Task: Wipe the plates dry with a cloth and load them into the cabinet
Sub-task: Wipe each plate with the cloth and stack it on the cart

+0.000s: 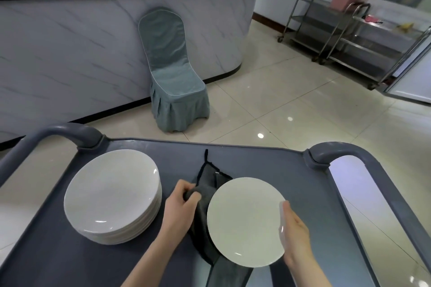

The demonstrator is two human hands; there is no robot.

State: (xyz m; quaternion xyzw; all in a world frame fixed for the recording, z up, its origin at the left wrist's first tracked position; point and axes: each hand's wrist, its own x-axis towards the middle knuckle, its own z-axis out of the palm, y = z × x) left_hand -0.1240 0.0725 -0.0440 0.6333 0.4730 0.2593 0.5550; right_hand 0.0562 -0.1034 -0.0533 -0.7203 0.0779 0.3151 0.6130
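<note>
Our left fingers (193,196) are curled tight round a bunched fold of the dark grey cloth (205,185), and our right fingers (286,208) clasp the right rim of a single white plate (245,221). That plate sits in the lower middle of the frame, over the trailing part of the cloth; we cannot tell whether it rests flat or is lifted a little. We judge that the wiping step is in hand, with this plate the one being dried and none yet loaded. The next move calls for the left hand (180,204) to bring the cloth onto the plate's face while the right hand (295,232) steadies or turns the rim. The stack of white plates (112,196) waits at lower left, just beside the left hand. All this lies on the blue-grey top tray of a plastic cart (256,161), whose curved handles (65,130) rise at the far corners. Beyond it, a chair in a grey-green cover (172,77) stands on the glossy tiled floor (291,105) against a marble-patterned counter (70,42) with a black top. Steel trolleys (349,37) stand at upper right. We cannot pick out the cabinet for certain.
</note>
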